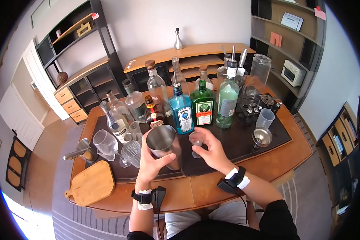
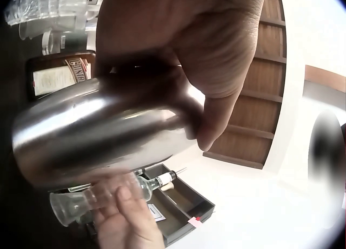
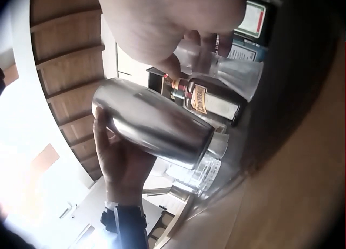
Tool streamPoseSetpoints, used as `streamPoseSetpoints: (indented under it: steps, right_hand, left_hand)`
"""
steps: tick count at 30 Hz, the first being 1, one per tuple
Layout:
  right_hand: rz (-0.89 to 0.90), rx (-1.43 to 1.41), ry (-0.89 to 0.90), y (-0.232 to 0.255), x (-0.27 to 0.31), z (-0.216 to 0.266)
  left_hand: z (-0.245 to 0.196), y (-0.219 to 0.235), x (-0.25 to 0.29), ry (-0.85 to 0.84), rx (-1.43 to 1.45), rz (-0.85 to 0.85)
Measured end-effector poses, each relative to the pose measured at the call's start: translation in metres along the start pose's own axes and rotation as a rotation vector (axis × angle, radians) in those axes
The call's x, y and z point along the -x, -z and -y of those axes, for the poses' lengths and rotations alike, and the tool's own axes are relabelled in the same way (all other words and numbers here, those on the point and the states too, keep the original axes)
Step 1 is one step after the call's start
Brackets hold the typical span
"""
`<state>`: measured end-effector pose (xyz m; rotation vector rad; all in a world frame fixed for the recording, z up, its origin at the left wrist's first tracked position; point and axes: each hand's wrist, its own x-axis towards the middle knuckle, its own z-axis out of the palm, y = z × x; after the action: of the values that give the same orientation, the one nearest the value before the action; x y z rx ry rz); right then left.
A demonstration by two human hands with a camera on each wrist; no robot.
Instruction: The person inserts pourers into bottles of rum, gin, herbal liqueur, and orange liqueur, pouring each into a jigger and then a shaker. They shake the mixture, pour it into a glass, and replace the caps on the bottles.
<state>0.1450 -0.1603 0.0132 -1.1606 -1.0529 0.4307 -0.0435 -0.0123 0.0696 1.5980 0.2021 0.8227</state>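
Note:
In the head view my left hand [image 1: 151, 167] grips a steel shaker tin [image 1: 173, 146] round its side, its open mouth tipped up toward me. Just right of it, my right hand [image 1: 213, 154] holds a clear double-ended jigger [image 1: 196, 139] between thumb and fingers. The jigger [image 2: 69, 208] looks see-through in the left wrist view, close beside the tin [image 2: 81, 135]. Both are above the dark mat [image 1: 236, 150]. Behind the hands stand a blue gin bottle [image 1: 182, 116], a green Jägermeister bottle [image 1: 202, 105] and a brown Cointreau bottle [image 1: 154, 116].
More bottles line the mat's back. A wine glass [image 1: 105, 142], a ribbed glass [image 1: 131, 152] and a wooden cutting board [image 1: 94, 184] are on the left. On the right stand a steel cup-shaped piece [image 1: 262, 137], a translucent cup [image 1: 265, 119] and a tall jar [image 1: 261, 70].

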Motion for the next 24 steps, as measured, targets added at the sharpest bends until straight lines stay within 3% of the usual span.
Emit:
streamPoseSetpoints:
  steps: [5,7,11,17,24]
  right_hand:
    - [0.046,-0.182,-0.002,0.031,-0.017,0.049]
    - [0.094,-0.221,-0.09,0.048,-0.028,0.069]
    - [0.204,-0.283,0.003,0.077,-0.05,0.085]
    - [0.123,-0.393,0.01,0.078,-0.061,0.125]
    - [0.238,-0.48,0.125,0.081,-0.075,0.138]
  left_hand:
    - [0.021,-0.01,-0.006,0.028,0.085,0.027]
    - [0.026,-0.014,-0.003,0.054,0.097,0.036]
    - [0.02,-0.021,0.005,0.067,0.072,0.049]
    - [0.028,-0.022,0.008,0.038,0.051,0.048]
    - [0.029,-0.022,0.009,0.044,0.056,0.051]
